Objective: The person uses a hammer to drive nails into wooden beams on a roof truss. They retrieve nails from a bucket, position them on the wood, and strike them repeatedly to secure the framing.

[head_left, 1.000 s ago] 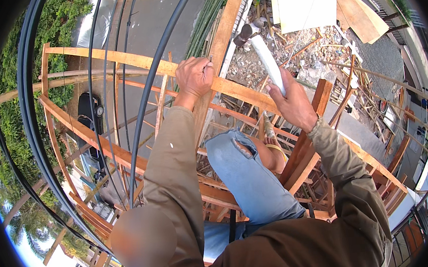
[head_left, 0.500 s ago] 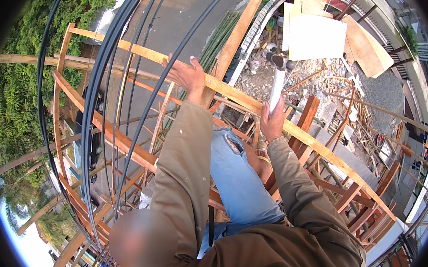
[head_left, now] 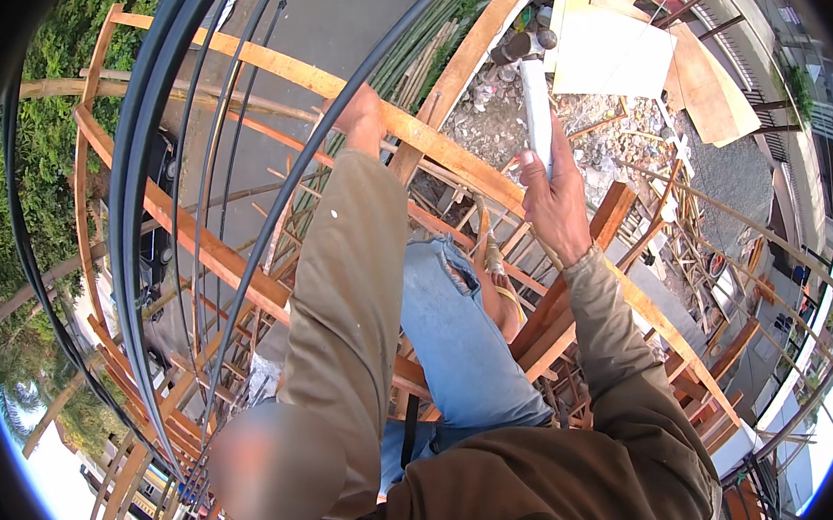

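Note:
My right hand (head_left: 558, 207) is wrapped round the white handle of a hammer (head_left: 537, 116). The hammer's dark head points away from me, raised over the rubble side. A long, light wooden plank (head_left: 458, 165) runs slantwise in front of me, from far left to near right. At its upper part my left hand (head_left: 360, 119) is closed on it, its fingers partly hidden behind a black cable. Another plank (head_left: 478, 38) meets it from the far side, just right of my left hand. My bent knee in torn jeans (head_left: 460, 325) is between my forearms.
Thick black cables (head_left: 140, 173) hang close on my left. Timber framing (head_left: 214, 264) and poles surround me high above the ground. Below lie bamboo poles (head_left: 412, 62), rubble (head_left: 493, 110) and pale sheets (head_left: 609, 48). A blurred round shape (head_left: 276, 468) is at lower left.
My left hand has gone from spread fingers to closing on the plank. The hammer has been lifted farther out, with my right hand moving right and rising off the plank. The view has shifted slightly.

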### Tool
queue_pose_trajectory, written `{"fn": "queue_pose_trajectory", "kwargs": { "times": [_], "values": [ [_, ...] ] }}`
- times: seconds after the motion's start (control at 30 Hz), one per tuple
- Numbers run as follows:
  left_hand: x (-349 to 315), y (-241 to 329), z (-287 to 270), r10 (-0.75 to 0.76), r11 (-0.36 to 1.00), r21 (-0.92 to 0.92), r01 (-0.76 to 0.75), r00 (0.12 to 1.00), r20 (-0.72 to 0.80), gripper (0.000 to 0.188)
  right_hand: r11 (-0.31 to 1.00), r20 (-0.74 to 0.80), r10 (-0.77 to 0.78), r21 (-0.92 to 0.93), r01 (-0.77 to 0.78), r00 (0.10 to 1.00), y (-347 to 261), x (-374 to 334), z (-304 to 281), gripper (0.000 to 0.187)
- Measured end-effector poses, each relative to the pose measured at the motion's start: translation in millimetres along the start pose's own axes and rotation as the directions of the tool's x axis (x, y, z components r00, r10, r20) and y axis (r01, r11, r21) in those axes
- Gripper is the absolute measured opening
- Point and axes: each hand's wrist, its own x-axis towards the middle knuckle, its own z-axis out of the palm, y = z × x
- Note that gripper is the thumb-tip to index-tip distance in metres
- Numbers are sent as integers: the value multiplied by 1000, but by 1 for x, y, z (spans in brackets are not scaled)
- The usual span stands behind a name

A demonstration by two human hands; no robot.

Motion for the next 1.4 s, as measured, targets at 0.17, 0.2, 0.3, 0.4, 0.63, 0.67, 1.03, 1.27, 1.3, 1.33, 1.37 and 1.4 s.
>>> {"fn": "queue_pose_trajectory", "kwargs": {
  "times": [0.17, 0.2, 0.3, 0.4, 0.63, 0.67, 1.03, 1.27, 1.3, 1.33, 1.37, 1.4],
  "values": [
    [-23, 19, -2, -42, 999, -17, 43, 998, 40, 53, 978, 231, 40, -207, 9, 972, -20, 28, -10, 56],
    [-26, 21, -2, -45, 998, -38, 47, 998, 51, 54, 964, 285, 60, -264, 18, 957, -23, 33, -14, 57],
    [-20, 23, -5, -12, 998, -54, 14, 999, 45, 55, 992, 194, 17, -124, 8, 981, -67, 31, -37, 53],
    [-7, 9, -11, 13, 999, -39, -11, 999, 42, 56, 959, -155, -230, 132, 251, 961, -104, 37, -51, 47],
    [-17, 14, -3, -43, 998, -52, 46, 998, 53, 54, 937, 265, 59, -347, 38, 962, -16, 38, -11, 45],
    [-15, 11, -5, -22, 999, -42, 24, 998, 56, 54, 925, 321, 128, -381, 5, 938, -16, 38, -9, 47],
    [-5, 5, -3, 43, 999, -11, -43, 998, 43, 48, 975, -95, -67, 206, 86, 993, -91, 19, -40, 44],
    [-15, 15, 1, -49, 999, -10, 50, 996, 80, 59, 930, 99, -63, -354, 95, 993, -16, 32, 6, 38],
    [-18, 15, 0, -71, 997, -14, 72, 993, 92, 59, 889, 150, -15, -451, 82, 989, 2, 33, 1, 35],
    [-15, 16, -4, -88, 996, -15, 89, 992, 92, 59, 841, 204, 36, -535, 80, 978, 11, 37, 0, 33],
    [-5, 29, 0, -52, 998, -40, 55, 996, 76, 58, 903, 135, -7, -425, 65, 991, 1, 45, 3, 33],
    [-5, 25, -1, -47, 998, -32, 49, 997, 63, 58, 949, 65, 3, -313, 17, 998, -7, 30, 0, 32]
  ]
}}
